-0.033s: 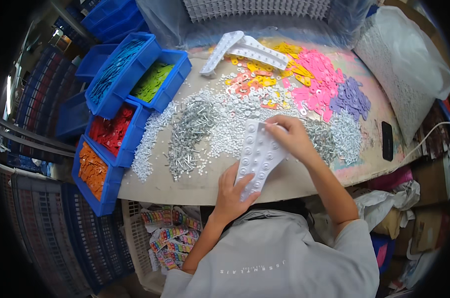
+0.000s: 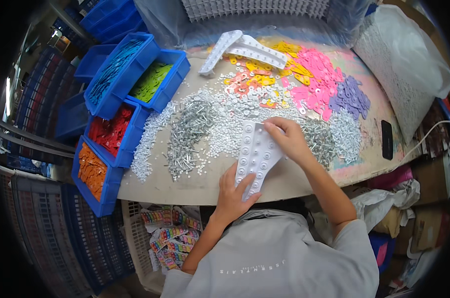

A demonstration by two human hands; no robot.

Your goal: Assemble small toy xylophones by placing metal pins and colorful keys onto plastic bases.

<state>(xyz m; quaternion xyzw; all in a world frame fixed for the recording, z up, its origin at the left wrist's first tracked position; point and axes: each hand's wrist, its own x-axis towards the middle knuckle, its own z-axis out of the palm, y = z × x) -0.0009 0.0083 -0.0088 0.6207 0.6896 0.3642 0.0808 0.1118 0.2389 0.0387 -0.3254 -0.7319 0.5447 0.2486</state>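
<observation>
A white plastic tray [image 2: 257, 154] with rows of round dimples lies tilted at the table's near edge. My left hand [image 2: 232, 191] grips its near end from below. My right hand [image 2: 284, 139] rests on the tray's far end, fingertips pinched at the top edge; whether they hold a small part I cannot tell. Just beyond the tray lie a heap of silver screws [image 2: 190, 129] and a spread of small white round pieces [image 2: 230, 126]. More screws [image 2: 329, 141] lie to the right of my right hand.
Blue bins on the left hold blue [image 2: 118, 69], green [image 2: 153, 82], red [image 2: 111, 129] and orange pieces [image 2: 91, 169]. Yellow, pink [image 2: 314, 82] and purple [image 2: 351, 97] flat pieces cover the far table. Two more white trays [image 2: 245, 47], a black phone [image 2: 386, 139], a white bag [image 2: 403, 64].
</observation>
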